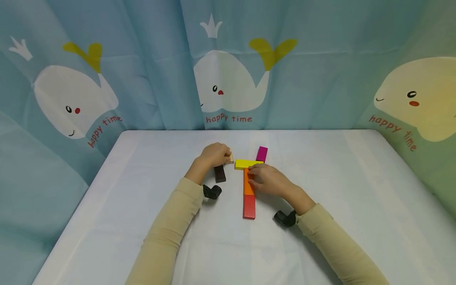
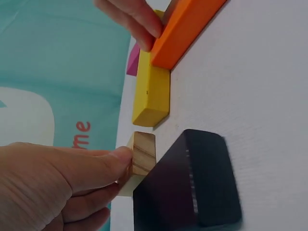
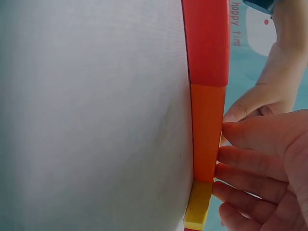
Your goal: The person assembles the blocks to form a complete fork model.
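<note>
Between thumb and fingers, my left hand [image 1: 215, 154] pinches a small plain wooden block [image 2: 144, 154] just left of the yellow block [image 1: 246, 164]. A dark block [image 1: 220, 174] lies close below that hand; in the left wrist view it partly covers the wooden one. Fingers of my right hand [image 1: 270, 181] rest on the orange block [image 1: 248, 188] near its end at the yellow block, loosely extended in the right wrist view. A red block [image 1: 249, 206] continues the orange one toward me. The yellow block lies crosswise at the orange block's far end.
A magenta block [image 1: 262, 153] stands behind the right end of the yellow block. The white table [image 1: 160, 158] ends at a blue-green curtain [image 1: 153, 79] printed with whales. Black wrist cameras [image 1: 212, 192] sit below both wrists, close to the tabletop.
</note>
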Action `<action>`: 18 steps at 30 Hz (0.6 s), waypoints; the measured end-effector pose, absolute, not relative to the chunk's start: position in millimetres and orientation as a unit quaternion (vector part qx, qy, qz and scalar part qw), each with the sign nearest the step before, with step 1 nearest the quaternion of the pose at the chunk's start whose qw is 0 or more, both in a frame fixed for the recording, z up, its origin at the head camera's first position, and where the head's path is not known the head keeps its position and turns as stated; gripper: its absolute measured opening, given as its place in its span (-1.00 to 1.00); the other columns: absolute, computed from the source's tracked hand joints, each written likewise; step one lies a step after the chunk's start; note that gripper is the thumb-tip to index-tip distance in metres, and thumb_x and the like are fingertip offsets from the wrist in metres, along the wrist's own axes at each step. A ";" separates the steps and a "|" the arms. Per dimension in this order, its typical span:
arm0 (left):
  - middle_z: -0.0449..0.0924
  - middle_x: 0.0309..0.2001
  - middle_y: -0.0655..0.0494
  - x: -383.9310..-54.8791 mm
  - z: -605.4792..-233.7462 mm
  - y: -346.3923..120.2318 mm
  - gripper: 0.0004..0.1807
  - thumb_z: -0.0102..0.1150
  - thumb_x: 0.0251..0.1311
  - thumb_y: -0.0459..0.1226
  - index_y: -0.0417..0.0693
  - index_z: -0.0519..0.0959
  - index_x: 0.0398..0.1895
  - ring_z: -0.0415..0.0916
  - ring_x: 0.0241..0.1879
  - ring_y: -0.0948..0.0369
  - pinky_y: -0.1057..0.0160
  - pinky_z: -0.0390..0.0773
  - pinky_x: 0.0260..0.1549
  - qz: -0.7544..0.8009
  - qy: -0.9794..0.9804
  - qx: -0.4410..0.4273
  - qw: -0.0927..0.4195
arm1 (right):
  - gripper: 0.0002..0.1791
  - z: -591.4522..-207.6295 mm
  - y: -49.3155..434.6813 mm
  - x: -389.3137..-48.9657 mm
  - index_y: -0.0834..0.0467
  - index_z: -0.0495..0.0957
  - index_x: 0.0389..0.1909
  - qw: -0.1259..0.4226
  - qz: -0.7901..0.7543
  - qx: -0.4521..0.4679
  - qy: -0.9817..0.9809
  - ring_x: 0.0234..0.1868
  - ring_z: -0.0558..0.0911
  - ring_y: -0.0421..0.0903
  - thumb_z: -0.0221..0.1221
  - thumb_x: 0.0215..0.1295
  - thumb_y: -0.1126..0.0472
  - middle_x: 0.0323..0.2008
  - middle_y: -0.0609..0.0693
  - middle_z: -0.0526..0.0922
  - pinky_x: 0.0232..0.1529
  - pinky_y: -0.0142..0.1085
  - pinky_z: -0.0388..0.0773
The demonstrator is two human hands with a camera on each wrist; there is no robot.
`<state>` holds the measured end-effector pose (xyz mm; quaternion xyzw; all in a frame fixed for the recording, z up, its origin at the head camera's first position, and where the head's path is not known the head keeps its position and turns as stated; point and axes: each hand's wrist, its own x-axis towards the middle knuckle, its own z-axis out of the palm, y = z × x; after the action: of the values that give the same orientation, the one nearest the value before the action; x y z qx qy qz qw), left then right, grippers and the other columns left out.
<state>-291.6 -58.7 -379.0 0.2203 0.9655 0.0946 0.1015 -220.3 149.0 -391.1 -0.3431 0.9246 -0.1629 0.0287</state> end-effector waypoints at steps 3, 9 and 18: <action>0.32 -0.52 0.11 -296.1 -377.5 -58.6 -0.81 0.12 0.22 -0.22 -0.05 0.52 -0.54 0.29 -0.47 0.18 0.33 0.22 -0.49 0.101 0.964 0.222 0.110 | -0.66 -391.3 148.4 -220.7 0.33 0.59 -0.09 0.030 -0.161 -0.343 0.925 -0.01 0.51 0.08 0.22 0.16 0.21 -0.06 0.17 0.58 0.04 -0.08 0.42; 0.20 -0.57 0.14 -301.2 -376.2 -57.8 -0.73 0.13 0.21 -0.22 -0.03 0.43 -0.64 0.23 -0.49 0.19 0.32 0.17 -0.50 0.114 0.962 0.220 0.115 | -0.66 -392.2 147.0 -220.4 0.33 0.60 -0.10 0.025 -0.163 -0.344 0.924 -0.04 0.54 0.07 0.24 0.14 0.21 -0.09 0.16 0.60 0.01 -0.09 0.45; 0.07 -0.64 0.14 -301.3 -371.2 -55.6 -0.63 0.13 0.21 -0.25 -0.04 0.31 -0.73 0.12 -0.57 0.21 0.33 0.08 -0.56 0.119 0.959 0.227 0.120 | -0.67 -389.4 145.3 -218.6 0.34 0.60 -0.11 0.021 -0.164 -0.346 0.923 -0.06 0.55 0.07 0.24 0.13 0.23 -0.10 0.17 0.60 -0.01 -0.09 0.46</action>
<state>-301.3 -55.6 -371.2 0.2274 0.9590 0.1191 0.1205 -218.6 145.3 -389.4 -0.3462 0.9235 -0.1641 0.0211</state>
